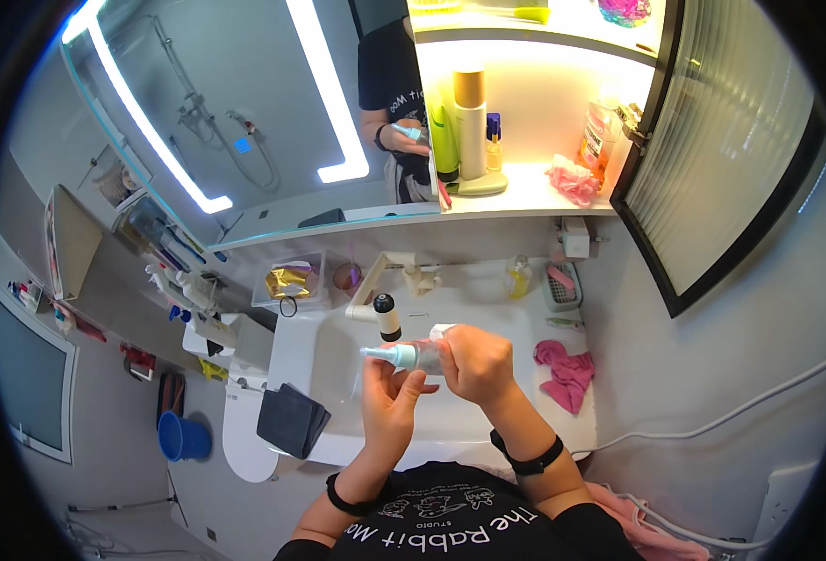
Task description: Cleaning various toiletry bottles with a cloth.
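White sink [474,299], crosswise bottle [428,356] (nozzle [382,352] leftward), left hand [389,402] and right hand [479,365] grasping it

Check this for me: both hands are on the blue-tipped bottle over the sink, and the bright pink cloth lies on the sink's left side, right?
Not quite: the head view shows the bright pink cloth on the sink's right side. The left hand and right hand are on the blue-tipped bottle.
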`<state>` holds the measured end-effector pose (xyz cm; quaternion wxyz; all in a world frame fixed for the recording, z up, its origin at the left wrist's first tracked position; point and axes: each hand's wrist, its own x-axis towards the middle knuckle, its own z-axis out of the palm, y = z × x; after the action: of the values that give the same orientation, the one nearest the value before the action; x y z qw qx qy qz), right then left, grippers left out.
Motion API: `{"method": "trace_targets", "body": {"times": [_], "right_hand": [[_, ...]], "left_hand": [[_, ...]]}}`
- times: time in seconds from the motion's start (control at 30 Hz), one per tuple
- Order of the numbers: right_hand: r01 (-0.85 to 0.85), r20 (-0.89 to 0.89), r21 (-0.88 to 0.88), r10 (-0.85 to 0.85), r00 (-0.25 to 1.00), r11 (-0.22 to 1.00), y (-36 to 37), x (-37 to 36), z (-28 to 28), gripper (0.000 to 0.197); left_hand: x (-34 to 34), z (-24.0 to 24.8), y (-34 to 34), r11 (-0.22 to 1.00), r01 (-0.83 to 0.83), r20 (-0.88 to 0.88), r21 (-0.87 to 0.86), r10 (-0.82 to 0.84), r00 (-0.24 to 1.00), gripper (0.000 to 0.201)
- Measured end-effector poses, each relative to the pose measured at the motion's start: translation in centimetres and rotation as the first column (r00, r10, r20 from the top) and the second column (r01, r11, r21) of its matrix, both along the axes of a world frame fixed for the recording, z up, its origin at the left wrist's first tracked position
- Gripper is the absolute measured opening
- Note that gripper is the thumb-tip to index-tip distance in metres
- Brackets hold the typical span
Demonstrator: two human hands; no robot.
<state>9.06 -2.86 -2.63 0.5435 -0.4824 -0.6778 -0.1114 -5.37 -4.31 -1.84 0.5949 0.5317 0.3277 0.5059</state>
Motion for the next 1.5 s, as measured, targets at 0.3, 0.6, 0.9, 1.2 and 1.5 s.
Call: {"method": "trace_targets", "body": {"times": [0.3, 0.6, 0.9, 1.2, 1.5], "right_hand": [[0.079, -0.071, 0.019, -0.078, 0.994, 0.997, -1.1, 0.4, 1.0, 0.006], [-0.224, -0.181, -0.031, 0.215, 0.960, 0.974, -1.3, -2.1, 1.1, 0.023], [-0.308, -0.007, -0.018, 0.308, 0.951, 0.951, -2.1, -1.4, 2.6, 0.018], [-0.343, -0.243, -0.021, 0.328, 0.913, 0.939, -2.0, -1.4, 3.3, 0.012], [-0.320, -0.284, 0.005, 0.308, 0.908, 0.947, -0.5, -1.3, 1.7, 0.008]], "left_hand": [[0.1, -0.6, -0.2, 0.958, -0.070, -0.084, 0.277, 0.097, 0.992, 0.037], [-0.3, -0.1, 1.2, 0.910, -0.063, -0.228, 0.410, 0.169, 0.959, 0.037], [-1.1, -1.2, 2.5, 0.828, -0.187, -0.298, 0.529, 0.388, 0.872, 0.036], [-0.7, -0.6, 2.8, 0.729, -0.204, -0.314, 0.653, 0.506, 0.803, 0.052], [-0.6, -1.8, 1.6, 0.953, -0.132, -0.055, 0.274, 0.153, 0.987, 0.050]]}}
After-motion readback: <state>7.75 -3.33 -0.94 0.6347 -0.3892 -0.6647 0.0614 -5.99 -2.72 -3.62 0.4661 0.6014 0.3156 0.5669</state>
